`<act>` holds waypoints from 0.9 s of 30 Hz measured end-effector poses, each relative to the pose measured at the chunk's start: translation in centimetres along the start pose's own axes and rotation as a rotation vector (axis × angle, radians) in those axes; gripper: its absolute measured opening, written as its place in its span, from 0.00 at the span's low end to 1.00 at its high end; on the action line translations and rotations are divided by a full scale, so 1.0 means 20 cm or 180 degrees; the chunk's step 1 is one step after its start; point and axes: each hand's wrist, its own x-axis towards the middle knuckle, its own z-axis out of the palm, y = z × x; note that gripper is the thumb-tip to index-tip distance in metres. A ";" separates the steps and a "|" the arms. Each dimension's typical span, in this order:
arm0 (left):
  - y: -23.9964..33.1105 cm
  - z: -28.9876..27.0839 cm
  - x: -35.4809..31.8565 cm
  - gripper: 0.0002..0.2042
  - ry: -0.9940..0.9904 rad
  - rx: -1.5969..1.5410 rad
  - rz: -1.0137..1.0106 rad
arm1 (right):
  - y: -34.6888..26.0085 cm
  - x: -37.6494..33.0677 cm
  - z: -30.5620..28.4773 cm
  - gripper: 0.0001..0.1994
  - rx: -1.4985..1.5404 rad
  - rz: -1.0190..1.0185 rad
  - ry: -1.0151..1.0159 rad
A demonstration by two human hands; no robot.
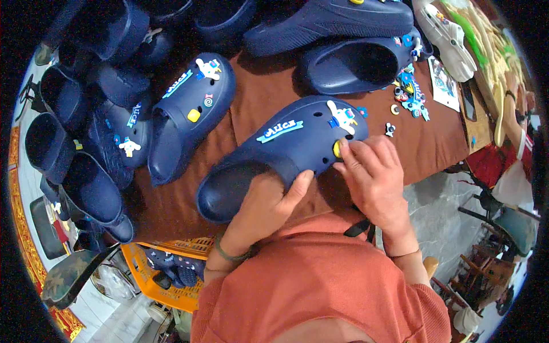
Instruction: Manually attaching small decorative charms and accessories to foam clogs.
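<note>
A navy clog (294, 150) lies in front of me with its toe to the upper right. My left hand (263, 203) reaches into its opening, fingers hidden inside and thumb outside against the side. With bent fingertips, my right hand (374, 180) pinches a round yellow shoe charm (337, 150) at the upper, near the holes. A blue lettered charm (279, 132) and a white cartoon charm (343, 118) sit on the same clog. Left of it, another navy clog (183, 128) carries a lettered strip, a white figure, a swirl candy and a yellow charm.
Loose charms (413, 98) are heaped on the brown cloth (260, 80) at right. More navy clogs (91, 183) crowd the left and far sides. An orange crate (171, 294) stands below the table's edge. Another person's arm (514, 108) shows at far right, near a white clog (449, 43).
</note>
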 end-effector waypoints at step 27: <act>0.00 -0.01 -0.06 0.09 -0.0247 -0.0081 0.0306 | 0.11 0.04 -0.01 0.12 0.0696 0.0330 -0.0039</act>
